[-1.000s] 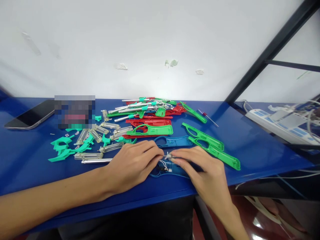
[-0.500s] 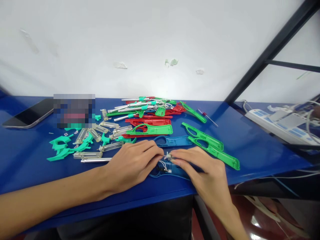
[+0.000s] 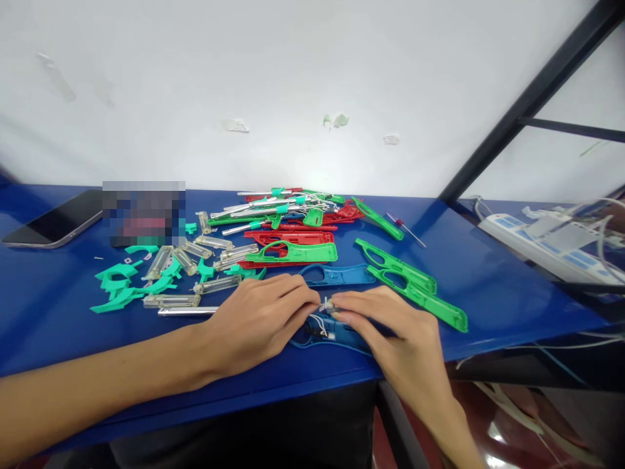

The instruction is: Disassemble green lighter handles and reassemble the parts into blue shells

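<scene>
My left hand (image 3: 261, 319) and my right hand (image 3: 390, 326) meet over a blue plastic shell half (image 3: 327, 335) lying near the front edge of the blue table (image 3: 488, 280). Between their fingertips sits a small silvery part (image 3: 328, 305) with thin white wires (image 3: 319, 322) running into the shell. Both hands have their fingers curled and pinched round that part. Most of the shell is hidden under my hands. A second blue shell half (image 3: 336, 275) lies just behind them.
Green shell halves (image 3: 415, 290) lie to the right, red and green ones (image 3: 293, 251) behind. Clear tubes (image 3: 215, 284) and teal triggers (image 3: 120, 286) are scattered left. A phone (image 3: 53, 221) lies far left, a power strip (image 3: 537, 244) far right, a small screwdriver (image 3: 405, 229) behind.
</scene>
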`<state>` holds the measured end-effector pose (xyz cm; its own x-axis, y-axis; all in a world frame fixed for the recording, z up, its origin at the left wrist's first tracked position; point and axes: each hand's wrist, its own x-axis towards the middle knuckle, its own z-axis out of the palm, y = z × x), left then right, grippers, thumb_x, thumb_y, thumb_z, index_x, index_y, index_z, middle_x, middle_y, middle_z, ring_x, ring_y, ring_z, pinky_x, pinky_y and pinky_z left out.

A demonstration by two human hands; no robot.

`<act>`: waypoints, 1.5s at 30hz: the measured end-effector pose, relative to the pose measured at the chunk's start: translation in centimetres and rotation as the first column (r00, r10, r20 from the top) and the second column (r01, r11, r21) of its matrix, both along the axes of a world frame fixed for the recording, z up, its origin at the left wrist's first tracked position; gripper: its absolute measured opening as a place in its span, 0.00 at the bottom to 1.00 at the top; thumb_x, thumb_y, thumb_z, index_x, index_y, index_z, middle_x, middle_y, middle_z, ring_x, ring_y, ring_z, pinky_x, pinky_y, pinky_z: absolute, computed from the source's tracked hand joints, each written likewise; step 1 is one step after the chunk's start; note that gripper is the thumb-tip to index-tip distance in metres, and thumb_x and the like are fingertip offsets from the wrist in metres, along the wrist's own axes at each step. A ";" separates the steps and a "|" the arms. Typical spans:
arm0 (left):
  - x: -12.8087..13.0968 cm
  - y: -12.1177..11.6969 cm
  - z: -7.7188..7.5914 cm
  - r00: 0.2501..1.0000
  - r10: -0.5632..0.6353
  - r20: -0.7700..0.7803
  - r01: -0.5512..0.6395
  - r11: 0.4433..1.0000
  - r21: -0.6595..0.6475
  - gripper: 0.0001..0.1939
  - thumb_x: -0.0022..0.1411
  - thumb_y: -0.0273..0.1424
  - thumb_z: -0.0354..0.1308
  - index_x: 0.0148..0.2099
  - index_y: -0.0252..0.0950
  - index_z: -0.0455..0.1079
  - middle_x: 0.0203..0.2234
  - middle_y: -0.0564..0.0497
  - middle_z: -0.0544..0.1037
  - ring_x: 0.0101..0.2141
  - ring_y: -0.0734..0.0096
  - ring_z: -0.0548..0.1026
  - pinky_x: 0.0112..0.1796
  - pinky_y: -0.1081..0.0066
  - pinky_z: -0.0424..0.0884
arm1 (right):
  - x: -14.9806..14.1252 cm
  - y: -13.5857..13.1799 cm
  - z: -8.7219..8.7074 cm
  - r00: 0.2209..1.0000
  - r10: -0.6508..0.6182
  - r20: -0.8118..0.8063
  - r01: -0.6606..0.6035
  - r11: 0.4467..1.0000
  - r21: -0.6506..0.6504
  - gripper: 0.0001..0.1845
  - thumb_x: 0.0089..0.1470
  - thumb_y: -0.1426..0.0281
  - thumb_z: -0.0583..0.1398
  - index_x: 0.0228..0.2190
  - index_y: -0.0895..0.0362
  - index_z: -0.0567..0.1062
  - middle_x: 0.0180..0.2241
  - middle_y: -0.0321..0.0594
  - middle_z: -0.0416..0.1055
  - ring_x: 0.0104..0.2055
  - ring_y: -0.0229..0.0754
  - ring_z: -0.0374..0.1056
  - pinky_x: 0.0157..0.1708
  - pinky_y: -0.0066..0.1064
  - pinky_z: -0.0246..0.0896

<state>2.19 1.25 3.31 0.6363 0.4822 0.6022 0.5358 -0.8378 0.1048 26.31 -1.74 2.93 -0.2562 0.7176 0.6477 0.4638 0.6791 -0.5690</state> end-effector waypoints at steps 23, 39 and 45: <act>0.2 0.1 0.2 1.000 -0.011 0.003 0.011 0.999 0.040 0.09 0.82 0.29 0.50 0.49 0.36 0.72 0.38 0.53 0.82 0.37 0.69 0.82 0.30 0.69 0.66 | 0.0 0.0 0.0 1.000 0.023 0.003 -0.022 0.999 -0.042 0.12 0.66 0.78 0.68 0.46 0.50 0.85 0.43 0.29 0.87 0.43 0.38 0.78 0.46 0.27 0.75; -2.9 -1.2 3.8 0.995 0.066 0.076 -0.061 0.996 -0.059 0.12 0.74 0.21 0.53 0.53 0.36 0.74 0.47 0.47 0.80 0.46 0.66 0.80 0.45 0.67 0.76 | 0.0 -0.4 0.2 0.996 -0.072 0.059 0.074 0.997 -0.034 0.08 0.69 0.75 0.66 0.43 0.51 0.85 0.38 0.32 0.86 0.39 0.41 0.77 0.41 0.33 0.73; -6.0 -1.5 1.8 0.996 0.077 -0.053 -0.078 0.996 -0.030 0.11 0.73 0.23 0.56 0.53 0.36 0.74 0.44 0.47 0.77 0.43 0.63 0.75 0.47 0.61 0.72 | 0.1 -0.6 0.1 0.992 -0.089 0.089 0.089 0.996 -0.002 0.07 0.68 0.75 0.66 0.43 0.52 0.85 0.38 0.31 0.86 0.39 0.40 0.76 0.41 0.32 0.73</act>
